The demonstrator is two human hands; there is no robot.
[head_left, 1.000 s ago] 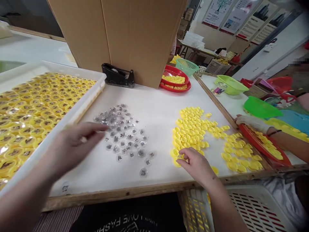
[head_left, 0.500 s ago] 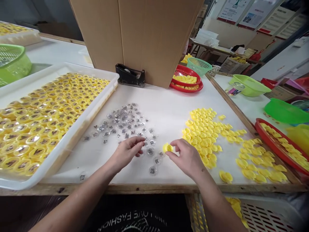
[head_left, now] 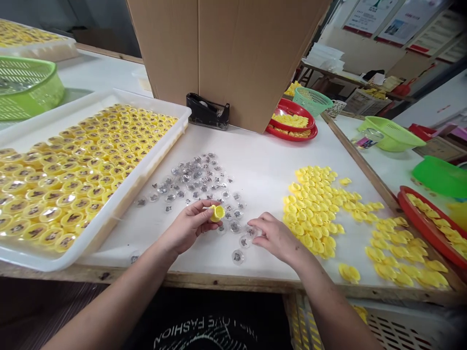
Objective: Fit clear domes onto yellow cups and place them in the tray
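My left hand (head_left: 195,221) pinches a small yellow plastic cup (head_left: 218,213) between thumb and fingers, its open side facing up and toward the right. Just to the right, the thumb and forefinger of my right hand (head_left: 272,234) are at opposite edges of a clear round cap (head_left: 250,230) with a dark print. Whether that cap is off the table, I cannot tell. More clear caps (head_left: 197,174) lie scattered beyond my left hand, and several lie close below it. To the right of my right hand spreads a pile of yellow cups (head_left: 310,209).
A white tray (head_left: 146,177) of capped yellow cups is at the left. Behind are a black tape dispenser (head_left: 207,112) and a tall cardboard sheet (head_left: 233,58). Red plates (head_left: 297,135) stand at the back, another red plate (head_left: 412,204) at the right. A green basket (head_left: 40,92) sits far left.
The yellow cup has passed from my right hand into my left. My right hand has moved down to a clear cap. The view has shifted slightly left.
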